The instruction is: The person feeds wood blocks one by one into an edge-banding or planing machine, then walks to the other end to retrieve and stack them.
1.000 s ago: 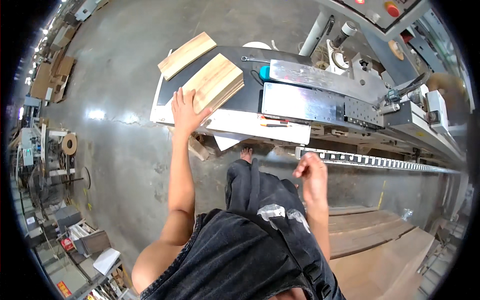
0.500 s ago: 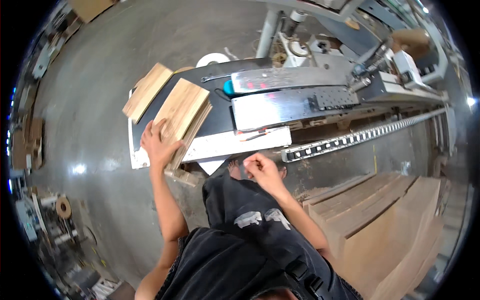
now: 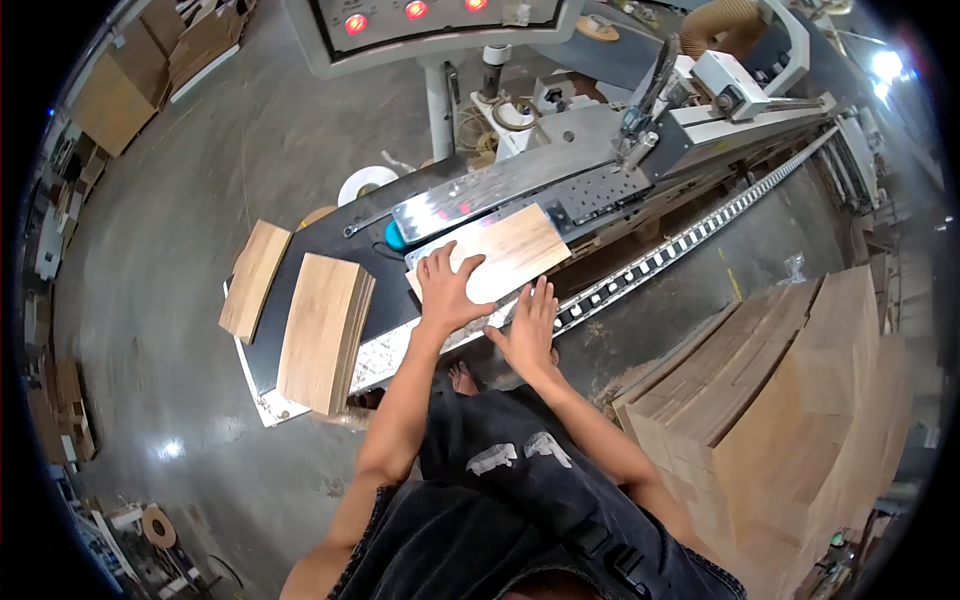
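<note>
We have a board stack (image 3: pixel 318 330) on the black tabletop (image 3: pixel 385 292), probably for easy reach; our left hand (image 3: pixel 447 292) — fingers spread — seems to steady the board (image 3: pixel 515 243) beside the metal bar (image 3: pixel 505 185), our right hand (image 3: pixel 529 337) likewise splayed at its near edge (contact unclear).

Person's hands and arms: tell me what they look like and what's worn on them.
The left hand and right hand are ungloved, five-fingered, with no watch or cable visible at either wrist. The arms are sleeveless, extending from a faded black top with a frayed-looking left armhole.
</note>
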`<state>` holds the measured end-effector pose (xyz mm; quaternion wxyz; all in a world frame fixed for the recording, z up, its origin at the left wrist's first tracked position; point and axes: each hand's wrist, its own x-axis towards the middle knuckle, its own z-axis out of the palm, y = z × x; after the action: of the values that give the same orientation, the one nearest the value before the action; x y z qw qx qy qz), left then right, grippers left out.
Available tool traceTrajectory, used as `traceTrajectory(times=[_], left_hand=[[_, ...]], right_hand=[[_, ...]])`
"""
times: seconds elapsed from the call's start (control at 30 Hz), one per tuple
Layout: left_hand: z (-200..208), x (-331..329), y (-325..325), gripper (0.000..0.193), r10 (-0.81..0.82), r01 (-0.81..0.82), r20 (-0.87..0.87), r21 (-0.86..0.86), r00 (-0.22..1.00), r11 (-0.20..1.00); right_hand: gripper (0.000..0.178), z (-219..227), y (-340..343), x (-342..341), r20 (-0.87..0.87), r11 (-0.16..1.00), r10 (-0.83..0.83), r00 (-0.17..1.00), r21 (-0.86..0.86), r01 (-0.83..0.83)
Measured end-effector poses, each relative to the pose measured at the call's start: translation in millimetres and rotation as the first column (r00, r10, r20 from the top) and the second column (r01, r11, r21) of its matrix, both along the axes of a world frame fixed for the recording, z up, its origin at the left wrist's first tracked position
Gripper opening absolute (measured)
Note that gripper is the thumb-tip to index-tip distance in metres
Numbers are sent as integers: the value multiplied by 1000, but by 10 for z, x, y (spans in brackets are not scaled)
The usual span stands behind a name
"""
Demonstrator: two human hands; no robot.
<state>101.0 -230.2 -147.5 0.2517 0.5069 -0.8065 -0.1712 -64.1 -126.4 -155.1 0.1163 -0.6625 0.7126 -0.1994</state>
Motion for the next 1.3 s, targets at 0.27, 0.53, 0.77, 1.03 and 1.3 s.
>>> traceTrajectory(times=[0.27,0.53,0.77,1.03,1.3], left_hand=[[-54,-370,-53,68,68,-67,32,-38,997,997],[186,-146,478,51,209,-206,-81,44,975,978],[274,-208,703,48,366,-362,-22,107,930,926],[358,-933,312,43,366,-362,-38,79,930,929],[327,-1660,190,45,311,-304,-77,88,947,948]], right_hand=[[114,-222,-512,-6,73,992,-126,989,8,126],[120,-275,-651,134,350,979,-204,915,63,194],[135,-329,-818,-269,488,975,-212,847,52,214],[133,-252,-1053,-1127,485,961,-268,832,74,266],[128,-307,-1272,-1915,489,959,-210,847,-68,276]])
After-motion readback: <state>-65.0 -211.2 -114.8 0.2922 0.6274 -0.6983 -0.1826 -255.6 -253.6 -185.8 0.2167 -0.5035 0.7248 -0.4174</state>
